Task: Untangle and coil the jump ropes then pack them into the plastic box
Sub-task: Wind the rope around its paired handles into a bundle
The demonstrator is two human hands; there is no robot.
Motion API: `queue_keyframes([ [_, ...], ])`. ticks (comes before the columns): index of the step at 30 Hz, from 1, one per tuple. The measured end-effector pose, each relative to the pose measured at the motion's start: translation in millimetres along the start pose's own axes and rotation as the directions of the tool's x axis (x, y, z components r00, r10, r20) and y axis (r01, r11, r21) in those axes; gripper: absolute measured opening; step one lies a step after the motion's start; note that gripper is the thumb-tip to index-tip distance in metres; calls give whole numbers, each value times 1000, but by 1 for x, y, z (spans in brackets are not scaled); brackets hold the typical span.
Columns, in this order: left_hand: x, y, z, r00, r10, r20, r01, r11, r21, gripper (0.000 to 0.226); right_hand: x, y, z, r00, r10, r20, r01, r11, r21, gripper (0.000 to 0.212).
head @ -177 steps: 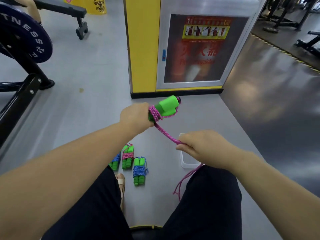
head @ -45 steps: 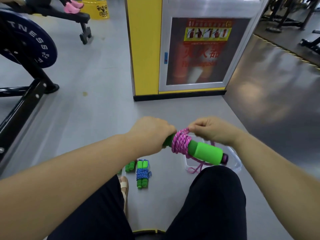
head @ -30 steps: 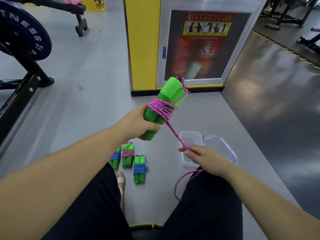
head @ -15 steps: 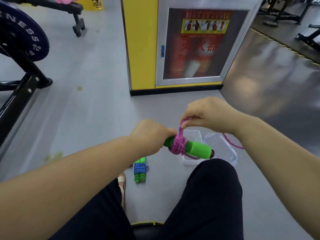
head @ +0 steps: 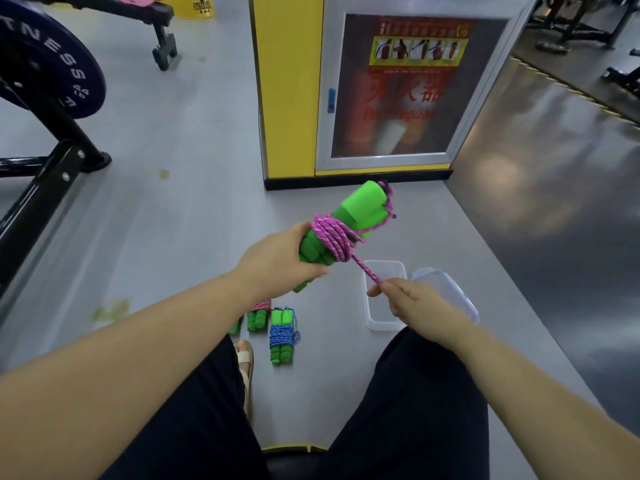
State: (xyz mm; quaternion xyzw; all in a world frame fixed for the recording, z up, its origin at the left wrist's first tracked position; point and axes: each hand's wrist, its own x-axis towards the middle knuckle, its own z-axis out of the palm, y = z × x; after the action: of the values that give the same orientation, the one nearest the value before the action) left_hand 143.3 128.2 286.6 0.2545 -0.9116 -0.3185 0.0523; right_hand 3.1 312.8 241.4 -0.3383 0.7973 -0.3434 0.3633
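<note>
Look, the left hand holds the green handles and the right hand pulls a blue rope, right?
Not quite. The rope that the right hand pinches is pink, not blue, as the head view shows. The left hand does hold the green handles.

At frame centre, the left hand [head: 277,263] grips two green foam jump-rope handles [head: 349,220] wrapped with pink braided rope [head: 332,239]. The right hand [head: 412,303] pinches the rope's taut tail above a clear plastic box [head: 369,306]; bundled ropes [head: 282,336] lie lower centre.
</note>
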Motion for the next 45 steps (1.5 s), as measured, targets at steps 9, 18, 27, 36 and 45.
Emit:
queue_keyframes([
  [9,8,0,24,993,-115,14,100,911,400,47,-23,-53,-7,886,-413,212,377,372,-848,34],
  [18,2,15,43,950,283,134,-303,716,629,43,6,-93,-46,843,-438,311,529,573,-626,25],
  [27,-7,3,36,633,774,15,-739,598,310,34,2,-76,-40,870,-344,352,325,939,114,10],
  [36,1,-6,40,634,752,-182,-685,654,321,21,-6,-56,-22,856,-464,230,515,808,-287,10],
  [45,-6,7,58,890,283,-358,-375,901,-221,35,5,-38,2,810,-579,-94,539,797,-272,22],
])
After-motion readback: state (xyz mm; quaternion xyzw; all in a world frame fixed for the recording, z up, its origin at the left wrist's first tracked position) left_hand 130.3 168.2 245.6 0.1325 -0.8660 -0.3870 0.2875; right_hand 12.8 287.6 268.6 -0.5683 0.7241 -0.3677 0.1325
